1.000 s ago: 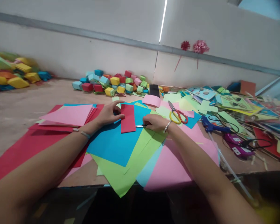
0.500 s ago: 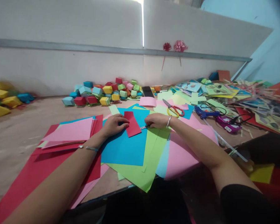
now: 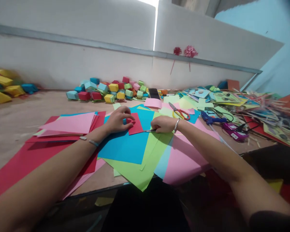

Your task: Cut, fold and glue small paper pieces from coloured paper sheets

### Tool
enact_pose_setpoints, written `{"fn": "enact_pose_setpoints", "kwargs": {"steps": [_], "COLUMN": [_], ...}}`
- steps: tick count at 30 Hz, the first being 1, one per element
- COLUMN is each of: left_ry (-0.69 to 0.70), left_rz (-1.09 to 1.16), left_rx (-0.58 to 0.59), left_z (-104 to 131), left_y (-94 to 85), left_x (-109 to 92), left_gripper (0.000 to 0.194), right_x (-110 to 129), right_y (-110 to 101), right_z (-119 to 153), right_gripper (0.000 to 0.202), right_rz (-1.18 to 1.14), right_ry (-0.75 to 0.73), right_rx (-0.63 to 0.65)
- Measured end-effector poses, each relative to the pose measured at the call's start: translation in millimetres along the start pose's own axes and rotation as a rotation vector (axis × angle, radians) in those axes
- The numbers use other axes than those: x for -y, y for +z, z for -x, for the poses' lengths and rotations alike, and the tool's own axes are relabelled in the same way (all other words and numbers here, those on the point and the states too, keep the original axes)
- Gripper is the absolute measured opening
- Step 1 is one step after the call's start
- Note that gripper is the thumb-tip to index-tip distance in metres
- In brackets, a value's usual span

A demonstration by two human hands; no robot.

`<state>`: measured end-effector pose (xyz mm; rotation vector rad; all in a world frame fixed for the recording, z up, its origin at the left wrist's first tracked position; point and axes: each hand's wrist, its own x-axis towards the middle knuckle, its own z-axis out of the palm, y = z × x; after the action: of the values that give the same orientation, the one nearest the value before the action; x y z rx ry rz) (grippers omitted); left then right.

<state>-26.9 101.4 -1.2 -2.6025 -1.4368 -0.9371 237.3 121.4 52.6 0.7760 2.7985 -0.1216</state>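
A small red paper piece [image 3: 136, 126] lies on a blue sheet [image 3: 124, 148]. My left hand [image 3: 119, 120] rests at its left edge, thumb and fingers apart, fingertips touching the paper. My right hand [image 3: 163, 124] is closed around a slim metal-tipped tool [image 3: 148, 130], most of it hidden in the fist. The tool's tip meets the lower right corner of the red piece. Under the blue sheet lies a green sheet [image 3: 135, 175], with large pink paper [image 3: 186, 158] to its right.
Scissors with yellow and red handles [image 3: 181, 112] lie behind my right hand. A blue glue gun [image 3: 211, 118] and a purple box [image 3: 234, 131] are at right. Stacked pink sheets [image 3: 67, 124] lie at left. Folded paper boxes [image 3: 96, 95] and a phone [image 3: 154, 93] stand behind.
The view has shifted slightly. My left fingers have spread more at the red piece. The red piece has turned a little, and the tool tip is now at its lower right corner.
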Motion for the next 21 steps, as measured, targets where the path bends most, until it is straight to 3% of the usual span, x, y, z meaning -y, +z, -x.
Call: {"fn": "enact_pose_setpoints", "kwargs": {"steps": [4,8,21], "left_ry": [-0.023,-0.029,0.008], "left_rz": [0.255,0.332,0.302], "left_rx": [0.111,0.271,0.361], "left_z": [-0.6,-1.5,-4.7], "left_y": [1.2,1.2,1.8], "left_x": [-13.0,-20.9,-18.7], "left_gripper": [0.038,0.036,0.039], "right_x": [-3.2,-10.0,-0.2], "right_y": [15.8,28.2,42.3], "right_z": [10.2,15.9,4.8], "right_gripper": [0.022,0.028,0.028], "right_rz": [-0.107,-0.218,-0.207], "right_ry": [-0.048,-0.137,-0.148], "right_rx": [-0.149,-0.26,-0.349]}}
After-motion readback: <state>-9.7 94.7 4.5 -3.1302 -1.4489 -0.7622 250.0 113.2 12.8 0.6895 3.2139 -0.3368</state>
